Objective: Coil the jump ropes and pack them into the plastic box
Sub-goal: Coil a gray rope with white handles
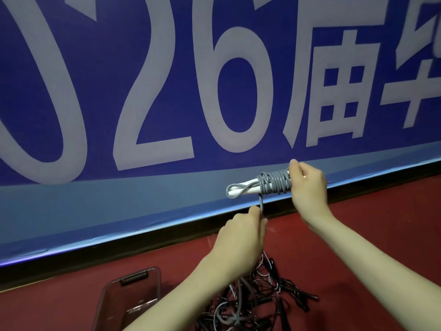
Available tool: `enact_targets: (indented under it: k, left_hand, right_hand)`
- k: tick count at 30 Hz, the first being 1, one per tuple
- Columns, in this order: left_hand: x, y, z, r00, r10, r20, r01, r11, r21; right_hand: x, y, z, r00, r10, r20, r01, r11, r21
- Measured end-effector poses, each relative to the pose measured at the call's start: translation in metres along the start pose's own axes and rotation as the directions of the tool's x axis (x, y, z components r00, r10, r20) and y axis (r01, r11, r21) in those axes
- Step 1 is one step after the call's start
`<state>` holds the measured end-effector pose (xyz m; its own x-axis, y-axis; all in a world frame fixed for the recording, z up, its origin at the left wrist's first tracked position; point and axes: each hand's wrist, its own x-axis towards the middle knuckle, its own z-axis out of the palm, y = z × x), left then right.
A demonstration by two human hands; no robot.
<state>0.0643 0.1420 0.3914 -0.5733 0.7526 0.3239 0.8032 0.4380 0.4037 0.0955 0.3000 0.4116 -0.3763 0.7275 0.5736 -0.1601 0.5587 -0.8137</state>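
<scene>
The right hand (pixel 307 185) grips one end of the white handles (pixel 241 188), which carry a grey rope (pixel 274 182) wound in several turns and are held level in front of the blue banner (pixel 167 91). The left hand (pixel 241 232) pinches the loose grey strand hanging just below the coil, drawn taut. On the red floor (pixel 358 223) below, a tangled pile of ropes (pixel 269 297) lies just beside the clear plastic box (pixel 114 297), which stands open.
</scene>
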Motion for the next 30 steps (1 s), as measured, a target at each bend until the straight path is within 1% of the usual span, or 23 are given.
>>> enact_targets:
  k: [3, 5, 7, 11, 15, 18, 20, 25, 30]
  left_hand:
    - [-0.002, 0.006, -0.009, 0.999, 0.039, 0.021, -0.043, 0.978, 0.204]
    - [-0.002, 0.011, -0.015, 0.996, 0.086, 0.024, -0.090, 0.944, 0.316]
    - [0.002, 0.011, -0.022, 0.993, 0.115, 0.006, -0.109, 0.925, 0.365]
    - [0.010, 0.001, -0.035, 0.990, 0.139, -0.037, -0.115, 0.920, 0.374]
    - [0.016, -0.015, -0.039, 0.983, 0.130, -0.126, -0.099, 0.968, 0.230]
    - [0.018, -0.028, -0.038, 0.970, 0.130, -0.204, -0.107, 0.987, 0.121]
    - [0.021, -0.036, -0.038, 0.968, 0.111, -0.224, -0.109, 0.994, 0.021]
    - [0.024, -0.040, -0.040, 0.979, 0.072, -0.189, -0.104, 0.981, -0.163]
    - [0.022, -0.036, -0.047, 0.990, 0.098, -0.098, -0.130, 0.908, -0.398]
  right_hand:
    - [0.004, 0.005, -0.008, 0.988, -0.152, 0.002, 0.150, 0.978, -0.146]
    - [0.007, 0.010, -0.011, 0.982, -0.188, 0.035, 0.191, 0.956, -0.222]
    - [0.007, 0.015, -0.013, 0.977, -0.200, 0.078, 0.214, 0.942, -0.258]
    - [0.006, 0.016, -0.013, 0.961, -0.190, 0.198, 0.242, 0.928, -0.284]
    - [0.004, 0.011, -0.012, 0.916, -0.206, 0.344, 0.301, 0.919, -0.253]
    - [0.003, 0.007, -0.013, 0.891, -0.205, 0.405, 0.299, 0.936, -0.184]
    - [0.003, 0.004, -0.012, 0.873, -0.192, 0.448, 0.283, 0.948, -0.147]
    - [0.005, -0.001, -0.013, 0.836, -0.145, 0.529, 0.204, 0.977, -0.054]
    - [0.003, -0.006, -0.015, 0.805, -0.093, 0.586, 0.064, 0.995, 0.070]
